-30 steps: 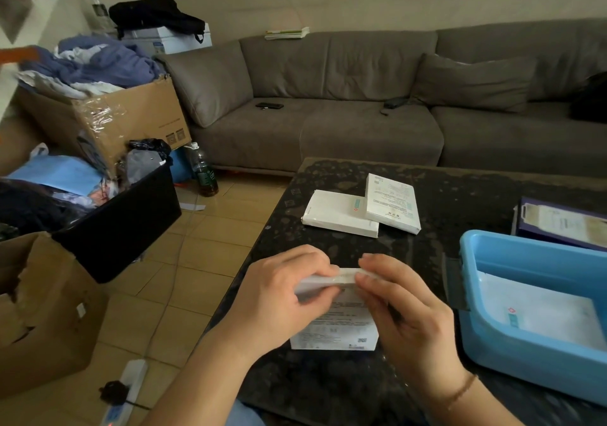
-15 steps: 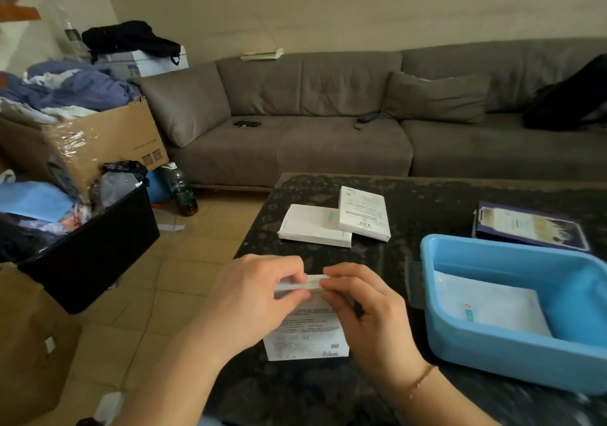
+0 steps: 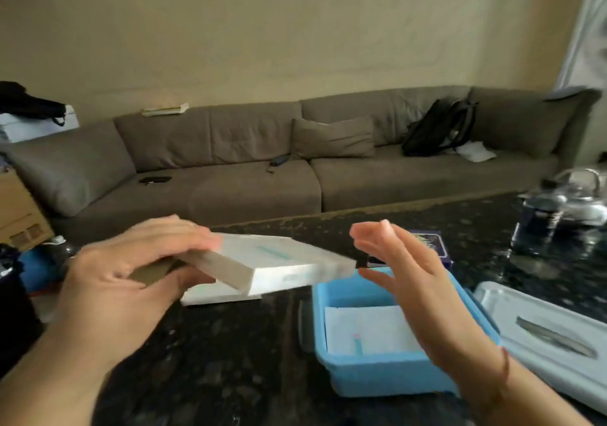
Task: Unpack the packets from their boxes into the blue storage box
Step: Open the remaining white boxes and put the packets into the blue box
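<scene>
My left hand (image 3: 131, 278) grips one end of a flat white box (image 3: 279, 264) with teal print and holds it in the air, its far end reaching over the near left corner of the blue storage box (image 3: 387, 376). My right hand (image 3: 423, 297) hovers open above the blue box, fingers straight, just off the white box's end and holding nothing. A white packet (image 3: 364, 330) lies flat inside the blue box. Another white box (image 3: 220, 296) lies on the black table under the lifted one, partly hidden.
A grey lid (image 3: 558, 333) lies right of the blue box. A purple box (image 3: 437, 251) sits behind my right hand. A water bottle (image 3: 538, 218) and a glass kettle (image 3: 588, 202) stand at the far right. A sofa runs behind the black table (image 3: 230, 360).
My left hand has lifted the white box off the table and swung it right over the blue box. My right hand has let go and opened. The view has turned right.
</scene>
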Motion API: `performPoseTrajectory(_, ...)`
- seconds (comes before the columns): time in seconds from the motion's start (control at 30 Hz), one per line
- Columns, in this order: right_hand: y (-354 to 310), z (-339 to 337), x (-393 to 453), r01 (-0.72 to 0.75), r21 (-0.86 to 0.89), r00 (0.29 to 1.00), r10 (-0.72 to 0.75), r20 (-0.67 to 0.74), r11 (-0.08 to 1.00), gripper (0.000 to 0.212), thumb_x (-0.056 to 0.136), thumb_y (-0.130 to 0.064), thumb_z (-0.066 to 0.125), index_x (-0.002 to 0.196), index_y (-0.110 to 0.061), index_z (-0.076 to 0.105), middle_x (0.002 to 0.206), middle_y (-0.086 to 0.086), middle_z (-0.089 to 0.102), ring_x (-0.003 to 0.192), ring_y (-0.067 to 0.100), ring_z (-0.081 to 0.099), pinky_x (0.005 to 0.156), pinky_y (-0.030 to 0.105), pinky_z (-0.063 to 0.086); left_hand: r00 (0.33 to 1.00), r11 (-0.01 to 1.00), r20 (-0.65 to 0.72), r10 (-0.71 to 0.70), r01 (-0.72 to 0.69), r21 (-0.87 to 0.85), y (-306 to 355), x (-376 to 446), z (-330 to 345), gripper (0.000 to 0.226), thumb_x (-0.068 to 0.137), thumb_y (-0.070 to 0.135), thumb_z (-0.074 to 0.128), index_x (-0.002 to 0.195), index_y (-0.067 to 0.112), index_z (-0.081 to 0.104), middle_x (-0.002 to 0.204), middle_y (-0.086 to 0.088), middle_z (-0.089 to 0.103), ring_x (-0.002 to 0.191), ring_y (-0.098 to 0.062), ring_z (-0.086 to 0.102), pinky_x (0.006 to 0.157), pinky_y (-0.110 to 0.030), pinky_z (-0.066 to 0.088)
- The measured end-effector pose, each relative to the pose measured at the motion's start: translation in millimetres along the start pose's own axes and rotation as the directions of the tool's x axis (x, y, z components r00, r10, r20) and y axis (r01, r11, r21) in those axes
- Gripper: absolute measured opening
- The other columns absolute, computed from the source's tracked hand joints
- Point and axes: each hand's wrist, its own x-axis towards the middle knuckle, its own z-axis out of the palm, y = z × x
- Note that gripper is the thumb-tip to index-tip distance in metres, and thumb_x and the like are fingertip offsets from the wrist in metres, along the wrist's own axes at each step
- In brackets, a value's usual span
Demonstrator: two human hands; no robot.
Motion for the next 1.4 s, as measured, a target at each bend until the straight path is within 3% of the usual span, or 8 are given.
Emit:
performPoseTrajectory(0.17,13,-72,36,-0.451,0.198,0.893,0.443,0.085,0.871,0.037,0.089,-0.037,0.061,0.115,-0.011,0.067,0.09,0.014,0.07,0.069,0.026,0.071,0.048,0.028,0.052,0.995,0.976,0.059,0.076,-0.062,-0.21,11,38,73,0.022,0.072,0.019,0.085,0.087,0.032,0.075,0.107,0.019,0.073,0.116,-0.011,0.063,0.112,-0.042,0.039)
performPoseTrajectory(0.33,45,-142,57,-0.496,0.301,0.84,0.538,-0.072,0.815,0.027,0.089,-0.013,0.062,0.113,-0.002,0.065,0.084,0.016,0.063,0.056,0.019,0.06,0.047,0.025,0.051,0.965,0.994,0.258,-0.052,0.075,-0.079,4,58,134,0.056,0.075,0.011,0.081,0.118,0.043,0.064,0.134,0.029,0.053,0.135,0.005,0.039,0.112,-0.016,0.03)
performPoseTrajectory(0.6,120,-251,94,-0.457,0.46,0.694,0.629,-0.35,0.761,0.042,0.091,-0.001,0.056,0.132,0.003,0.046,0.122,0.026,0.059,0.076,0.037,0.071,0.046,0.029,0.057,0.797,0.923,0.478,-0.369,0.376,0.086,-65,60,208,0.024,0.092,0.029,0.067,0.109,0.045,0.063,0.124,0.032,0.053,0.115,0.011,0.046,0.107,-0.023,0.033)
performPoseTrajectory(0.73,157,-282,112,-0.437,0.477,0.638,0.637,-0.433,0.763,0.043,0.092,0.0,0.059,0.133,0.005,0.047,0.124,0.025,0.058,0.06,0.033,0.072,0.047,0.033,0.059,0.689,0.891,0.574,-0.442,0.409,0.195,-110,67,238,0.02,0.092,0.028,0.067,0.102,0.046,0.064,0.112,0.029,0.057,0.116,0.003,0.05,0.098,-0.021,0.037)
performPoseTrajectory(0.9,184,-298,137,-0.373,0.486,0.596,0.605,-0.527,0.79,0.039,0.093,-0.001,0.06,0.129,0.01,0.047,0.115,0.024,0.056,0.08,0.029,0.062,0.053,0.034,0.061,0.564,0.791,0.558,-0.609,0.487,0.371,-162,56,265,0.018,0.092,0.032,0.067,0.106,0.042,0.062,0.124,0.013,0.061,0.123,-0.01,0.052,0.101,-0.03,0.04)
performPoseTrajectory(1.07,193,-299,138,-0.537,0.278,0.613,0.595,-0.519,0.796,0.03,0.089,-0.004,0.067,0.113,0.011,0.058,0.094,0.022,0.059,0.063,0.027,0.063,0.058,0.032,0.056,0.467,0.685,0.525,-0.712,0.296,0.666,-191,20,272,0.07,0.087,0.058,0.062,0.147,0.036,0.034,0.162,0.007,0.02,0.149,-0.017,0.016,0.118,-0.037,0.015)
performPoseTrajectory(1.23,188,-301,135,-0.639,0.084,0.644,0.592,-0.484,0.764,0.01,0.092,0.003,0.06,0.088,0.012,0.061,0.069,0.024,0.065,0.052,0.028,0.066,0.047,0.033,0.059,0.577,0.663,0.454,-0.679,0.218,0.716,-194,6,271,0.074,0.092,0.062,0.048,0.154,0.033,0.02,0.165,0.009,0.001,0.152,-0.017,-0.004,0.121,-0.043,0.002)
performPoseTrajectory(1.4,168,-276,142,-0.582,-0.581,0.801,0.278,-0.53,0.569,0.015,0.086,-0.017,0.071,0.072,-0.014,0.069,0.069,0.008,0.07,0.067,0.026,0.065,0.072,0.035,0.052,0.56,0.613,0.453,-0.694,0.131,0.779,-193,3,270,0.068,0.097,0.064,0.032,0.156,0.034,0.016,0.165,0.01,0.006,0.152,-0.021,0.001,0.119,-0.05,0.007)
